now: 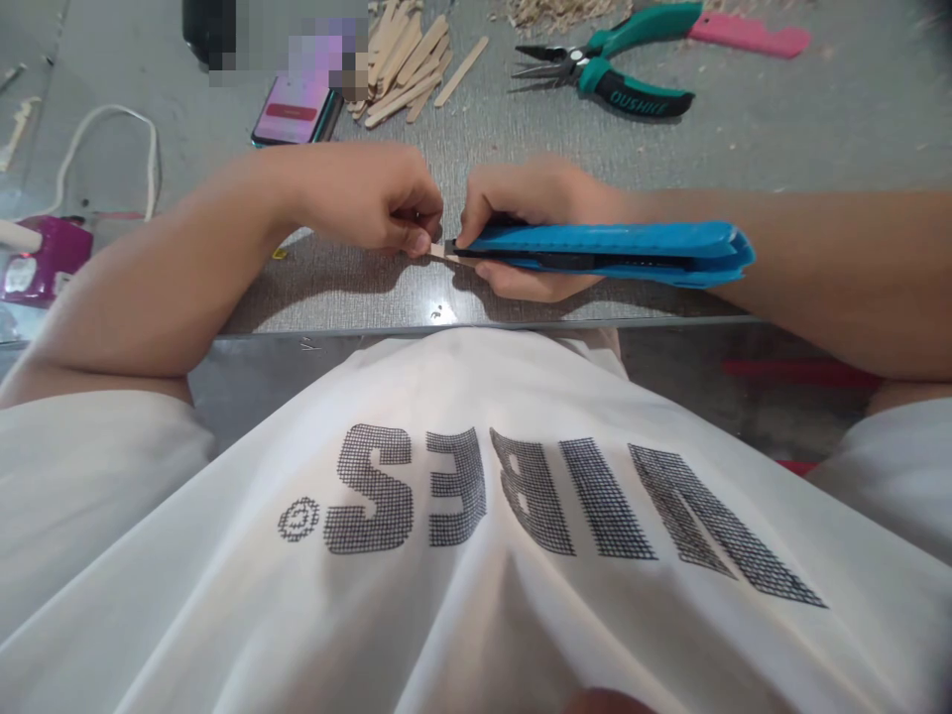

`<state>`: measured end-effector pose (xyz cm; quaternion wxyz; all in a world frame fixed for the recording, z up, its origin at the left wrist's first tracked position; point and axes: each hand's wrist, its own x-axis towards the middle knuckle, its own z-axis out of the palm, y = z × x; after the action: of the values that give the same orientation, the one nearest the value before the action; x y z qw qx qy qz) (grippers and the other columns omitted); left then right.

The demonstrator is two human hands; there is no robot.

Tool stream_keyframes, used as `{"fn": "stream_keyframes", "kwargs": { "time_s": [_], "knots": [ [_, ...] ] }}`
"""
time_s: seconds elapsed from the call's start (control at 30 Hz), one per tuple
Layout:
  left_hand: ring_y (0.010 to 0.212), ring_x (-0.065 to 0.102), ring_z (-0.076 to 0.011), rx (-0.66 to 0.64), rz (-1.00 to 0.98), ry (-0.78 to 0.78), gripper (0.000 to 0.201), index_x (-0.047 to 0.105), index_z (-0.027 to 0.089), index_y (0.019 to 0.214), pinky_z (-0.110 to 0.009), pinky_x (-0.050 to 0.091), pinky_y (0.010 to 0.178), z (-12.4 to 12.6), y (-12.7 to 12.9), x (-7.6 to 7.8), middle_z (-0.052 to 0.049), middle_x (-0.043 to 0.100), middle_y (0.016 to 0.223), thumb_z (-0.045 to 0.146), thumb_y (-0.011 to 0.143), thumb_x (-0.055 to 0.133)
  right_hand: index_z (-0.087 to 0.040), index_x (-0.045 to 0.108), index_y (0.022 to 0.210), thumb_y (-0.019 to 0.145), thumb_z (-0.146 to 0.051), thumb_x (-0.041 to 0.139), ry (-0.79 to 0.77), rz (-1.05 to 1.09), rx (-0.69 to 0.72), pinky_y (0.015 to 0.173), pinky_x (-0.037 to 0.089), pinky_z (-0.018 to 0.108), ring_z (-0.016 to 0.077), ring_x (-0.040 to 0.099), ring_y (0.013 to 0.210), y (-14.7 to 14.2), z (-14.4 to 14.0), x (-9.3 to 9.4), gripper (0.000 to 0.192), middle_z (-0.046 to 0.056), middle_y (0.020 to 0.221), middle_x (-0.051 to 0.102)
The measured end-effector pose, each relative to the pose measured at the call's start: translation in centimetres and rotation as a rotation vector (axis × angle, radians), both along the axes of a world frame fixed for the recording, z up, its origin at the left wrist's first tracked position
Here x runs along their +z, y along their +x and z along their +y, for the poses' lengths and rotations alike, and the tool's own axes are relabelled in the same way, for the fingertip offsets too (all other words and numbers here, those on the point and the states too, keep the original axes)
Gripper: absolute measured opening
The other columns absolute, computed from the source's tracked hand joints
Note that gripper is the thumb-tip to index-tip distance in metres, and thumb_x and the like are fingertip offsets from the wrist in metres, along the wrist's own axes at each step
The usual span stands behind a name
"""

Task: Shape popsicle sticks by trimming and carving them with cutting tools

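Note:
A small wooden craft stick is pinched between the thumb and fingers of my left hand, low over the table near its front edge. My right hand is closed around a blue utility knife, its long body pointing back along my right forearm. The front end of the knife sits against the stick, just right of my left fingertips. The stick's right part runs under the knife and my right fingers, so its far end is hidden. Whether the blade is cutting in cannot be seen.
Beyond my hands lie a pile of craft sticks, a lit phone and green-handled needle-nose pliers. A pink handle rests by the pliers, wood shavings behind. A purple plug block and white cable are left.

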<state>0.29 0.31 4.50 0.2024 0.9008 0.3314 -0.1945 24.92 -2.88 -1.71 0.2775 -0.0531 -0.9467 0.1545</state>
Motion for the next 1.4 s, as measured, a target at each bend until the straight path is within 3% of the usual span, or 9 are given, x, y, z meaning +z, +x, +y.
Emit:
{"fn": "stream_keyframes", "kwargs": {
  "time_s": [0.13, 0.3, 0.5, 0.67, 0.83, 1.07, 1.4],
  "knots": [
    [0.065, 0.049, -0.0137, 0.013, -0.024, -0.014, 0.026, 0.075, 0.019, 0.094, -0.033, 0.033, 0.07, -0.05, -0.05, -0.01, 0.0, 0.067, 0.069, 0.039, 0.094, 0.059, -0.02, 0.054, 0.112, 0.113, -0.052, 0.04, 0.014, -0.004, -0.002, 0.065, 0.052, 0.022, 0.0113, 0.065, 0.075, -0.08, -0.11, -0.03, 0.035, 0.002, 0.093, 0.069],
    [0.06, 0.051, -0.0166, 0.02, -0.095, -0.009, 0.021, 0.069, 0.025, 0.077, -0.033, 0.033, 0.062, 0.07, -0.21, -0.2, 0.0, 0.067, 0.064, 0.042, 0.086, 0.062, -0.019, 0.054, 0.116, 0.111, -0.047, 0.049, -0.059, 0.034, -0.002, 0.07, 0.053, 0.023, 0.0091, 0.064, 0.075, 0.2, -0.19, -0.28, 0.029, -0.002, 0.092, 0.069],
    [0.057, 0.052, -0.0158, 0.009, -0.095, -0.037, 0.02, 0.072, 0.024, 0.082, -0.032, 0.034, 0.061, 0.11, -0.09, -0.16, 0.001, 0.065, 0.061, 0.039, 0.087, 0.061, -0.019, 0.056, 0.115, 0.109, -0.045, 0.056, -0.173, 0.063, -0.026, 0.066, 0.05, 0.023, 0.0088, 0.058, 0.073, 0.41, -0.49, -0.57, 0.027, -0.002, 0.092, 0.067],
    [0.056, 0.049, -0.0159, -0.016, -0.092, -0.013, 0.016, 0.071, 0.024, 0.08, -0.033, 0.032, 0.061, 0.12, -0.09, -0.21, 0.002, 0.062, 0.06, 0.038, 0.085, 0.064, -0.018, 0.057, 0.111, 0.105, -0.046, 0.059, -0.255, 0.208, -0.066, 0.062, 0.042, 0.025, 0.0089, 0.051, 0.069, 0.39, -0.68, -0.62, 0.029, -0.003, 0.086, 0.058],
    [0.06, 0.051, -0.0165, 0.013, -0.076, -0.04, 0.017, 0.073, 0.024, 0.083, -0.033, 0.033, 0.066, 0.13, -0.1, -0.24, 0.001, 0.067, 0.064, 0.036, 0.088, 0.063, -0.016, 0.056, 0.118, 0.106, -0.042, 0.06, -0.219, 0.064, -0.014, 0.067, 0.046, 0.021, 0.0098, 0.062, 0.08, 0.37, -0.28, -0.41, 0.028, 0.002, 0.098, 0.07],
    [0.056, 0.05, -0.0155, -0.007, -0.073, -0.007, 0.022, 0.071, 0.024, 0.079, -0.032, 0.031, 0.06, 0.45, -0.05, -0.27, 0.002, 0.062, 0.06, 0.042, 0.085, 0.061, -0.014, 0.057, 0.12, 0.103, -0.036, 0.06, -0.17, 0.04, 0.022, 0.074, 0.051, 0.022, 0.0109, 0.07, 0.084, 0.02, -0.13, -0.17, 0.028, 0.004, 0.1, 0.074],
    [0.057, 0.054, -0.0158, -0.035, -0.105, -0.049, 0.023, 0.073, 0.023, 0.083, -0.032, 0.035, 0.062, 0.81, -0.37, -0.51, 0.001, 0.066, 0.063, 0.043, 0.089, 0.062, -0.012, 0.059, 0.121, 0.1, -0.03, 0.062, -0.22, -0.011, -0.013, 0.075, 0.052, 0.024, 0.013, 0.071, 0.085, 0.13, -0.18, -0.35, 0.028, 0.006, 0.101, 0.074]
  ]
}}
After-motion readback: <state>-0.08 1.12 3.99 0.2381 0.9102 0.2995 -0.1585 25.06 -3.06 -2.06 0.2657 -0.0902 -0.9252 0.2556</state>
